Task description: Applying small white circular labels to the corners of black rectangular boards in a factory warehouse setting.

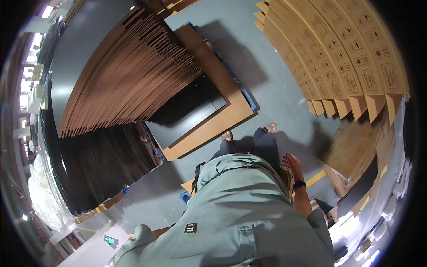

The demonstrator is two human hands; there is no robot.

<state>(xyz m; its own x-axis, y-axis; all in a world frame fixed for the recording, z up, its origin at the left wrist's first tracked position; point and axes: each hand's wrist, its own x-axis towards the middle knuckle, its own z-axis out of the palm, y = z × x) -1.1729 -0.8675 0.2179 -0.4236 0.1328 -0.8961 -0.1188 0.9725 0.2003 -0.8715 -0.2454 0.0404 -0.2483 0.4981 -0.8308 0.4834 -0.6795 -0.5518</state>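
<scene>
My right hand (292, 163) hangs at my side with loosely spread fingers and nothing in it; a black band (299, 184) sits on the wrist. It is near my hip, above the grey floor (280, 89), and touches nothing. My left hand is hidden behind my grey-green shirt (240, 209). My sandalled feet (271, 128) stand on the floor beside a brown board (218, 122) that carries a black sheet (187, 113).
A tall fanned stack of brown sheets (133, 75) fills the left, with dark panels (102, 164) below it. Flattened printed cartons (342, 58) lean at the upper right. A brown box (356, 149) and a yellow floor line (316, 178) lie to my right.
</scene>
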